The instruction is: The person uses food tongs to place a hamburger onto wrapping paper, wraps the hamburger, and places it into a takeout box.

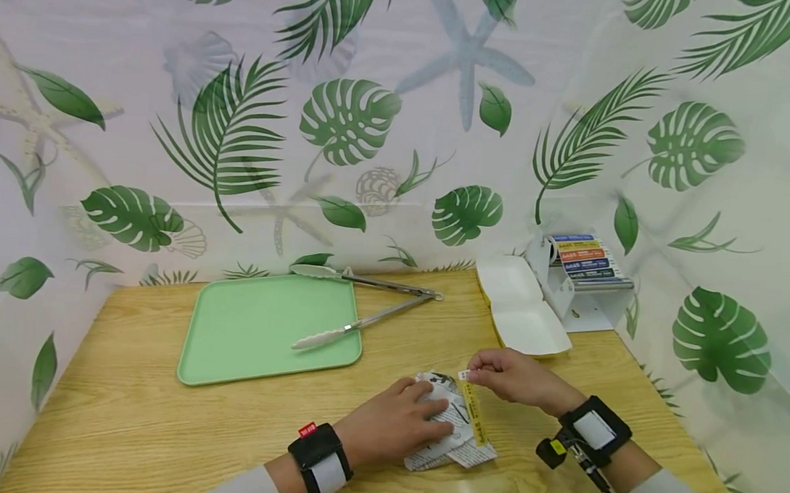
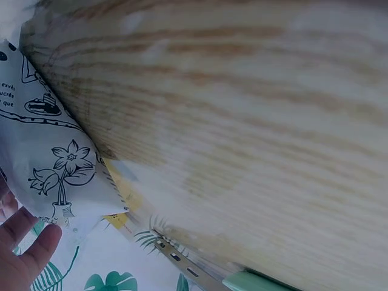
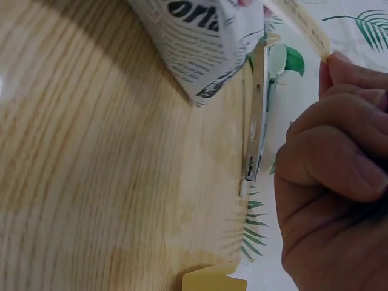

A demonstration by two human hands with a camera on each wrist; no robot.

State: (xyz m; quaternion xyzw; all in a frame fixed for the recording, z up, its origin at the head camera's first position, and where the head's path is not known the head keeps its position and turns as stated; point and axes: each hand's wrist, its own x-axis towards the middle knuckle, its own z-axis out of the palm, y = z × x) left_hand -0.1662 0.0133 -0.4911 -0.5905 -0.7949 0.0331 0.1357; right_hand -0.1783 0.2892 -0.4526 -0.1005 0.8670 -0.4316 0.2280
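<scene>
A package wrapped in printed white paper point(image 1: 437, 429) lies on the wooden table, with line drawings point(image 2: 60, 176) and lettering point(image 3: 197, 45) on its sides. My left hand point(image 1: 392, 424) rests on top of it, fingers spread across the paper. At the package's right side, my right hand point(image 1: 514, 381) pinches the upper end of a yellow strip with small print point(image 1: 473, 412) between thumb and forefinger. The strip's lower end lies along the package. In the right wrist view the strip point(image 3: 300, 24) runs from those fingertips towards the package.
A green tray point(image 1: 261, 332) sits at the back left, with spread metal tongs point(image 1: 394, 284) partly over it. An opened takeaway box point(image 1: 529, 324) stands back right beside a white dispenser holding several coloured rolls point(image 1: 584, 257). A leaf-print curtain point(image 1: 371, 180) hangs behind the table.
</scene>
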